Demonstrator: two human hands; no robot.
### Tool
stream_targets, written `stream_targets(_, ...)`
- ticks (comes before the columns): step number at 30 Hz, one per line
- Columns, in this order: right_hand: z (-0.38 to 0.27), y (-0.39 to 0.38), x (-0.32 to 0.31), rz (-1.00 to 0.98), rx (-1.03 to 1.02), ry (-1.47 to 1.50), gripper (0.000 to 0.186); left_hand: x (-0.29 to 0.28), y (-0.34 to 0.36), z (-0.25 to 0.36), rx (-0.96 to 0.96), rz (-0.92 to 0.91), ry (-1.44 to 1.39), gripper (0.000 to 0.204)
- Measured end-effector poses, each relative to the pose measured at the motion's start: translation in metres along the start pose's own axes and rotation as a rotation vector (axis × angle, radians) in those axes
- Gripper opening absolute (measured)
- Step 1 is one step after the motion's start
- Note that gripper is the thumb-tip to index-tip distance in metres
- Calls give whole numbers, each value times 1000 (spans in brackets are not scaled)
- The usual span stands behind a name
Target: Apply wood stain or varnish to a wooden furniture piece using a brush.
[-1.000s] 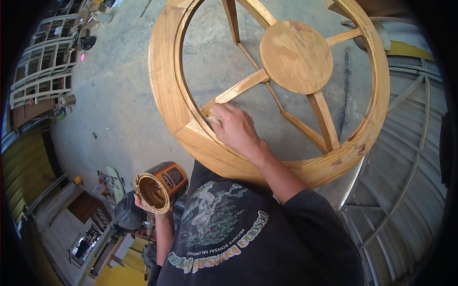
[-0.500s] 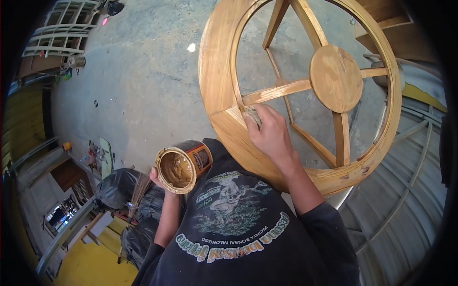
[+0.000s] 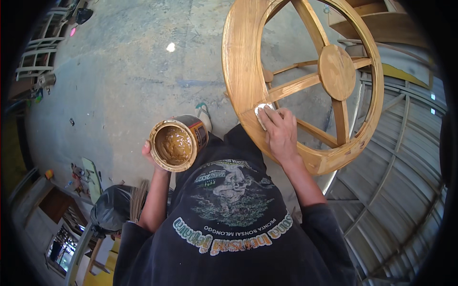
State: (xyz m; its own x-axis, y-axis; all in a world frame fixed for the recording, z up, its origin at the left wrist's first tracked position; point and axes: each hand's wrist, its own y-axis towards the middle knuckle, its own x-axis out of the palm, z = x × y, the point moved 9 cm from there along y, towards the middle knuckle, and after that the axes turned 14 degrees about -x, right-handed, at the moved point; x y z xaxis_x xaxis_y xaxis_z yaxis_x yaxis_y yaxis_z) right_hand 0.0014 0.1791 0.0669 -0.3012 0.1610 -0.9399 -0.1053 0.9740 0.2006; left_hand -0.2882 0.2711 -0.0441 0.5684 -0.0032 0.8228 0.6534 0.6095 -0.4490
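Observation:
My left hand (image 3: 149, 153) is wrapped round an open can (image 3: 197, 127), tilted so its mouth faces me. Wet brown paste (image 3: 174, 147), like wood filler, coats the inside. In my right hand (image 3: 282, 134) is a small flat pale scraper (image 3: 261, 116), its fingers pressed over it. The scraper lies against the broad rim of a round wooden frame (image 3: 244, 52), by the joint where a spoke (image 3: 295, 87) meets the ring. At the spokes' crossing sits a wooden disc (image 3: 337, 72). Patches of filler mark the rim's lower right.
Concrete floor (image 3: 129, 62) stretches to the left and far side. A sandalled foot (image 3: 204, 114) shows beyond the can. Black bags (image 3: 110, 209) and a stick broom (image 3: 138, 200) stand at lower left. Ribbed metal sheeting (image 3: 381, 190) runs along the right; wooden furniture (image 3: 396, 27) is at far right.
The view has shifted, so the frame appears farther right. My right hand has turned over the same joint, showing more of the scraper's face. The can stays in my left hand, lifted slightly.

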Motion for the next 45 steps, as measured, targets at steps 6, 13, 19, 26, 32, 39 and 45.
stream_targets(6,-21,27,-7,-284,112,138,28,3,16,35,97,93,191,73)
stream_targets(13,-101,113,-79,244,191,705,15,53,38,71,287,127,647,84)
stream_targets(19,-139,143,-54,-49,36,571,10,77,31,77,403,83,710,96)
stream_targets(26,-154,147,-16,-250,-24,485,11,106,17,82,462,31,786,104)
stream_targets(32,-154,141,3,-132,-39,485,13,122,11,90,643,81,1014,105)
stream_targets(39,-132,104,3,-237,70,663,14,94,22,54,482,109,954,102)
stream_targets(45,-70,41,-27,219,533,1340,12,80,65,46,306,139,687,79)
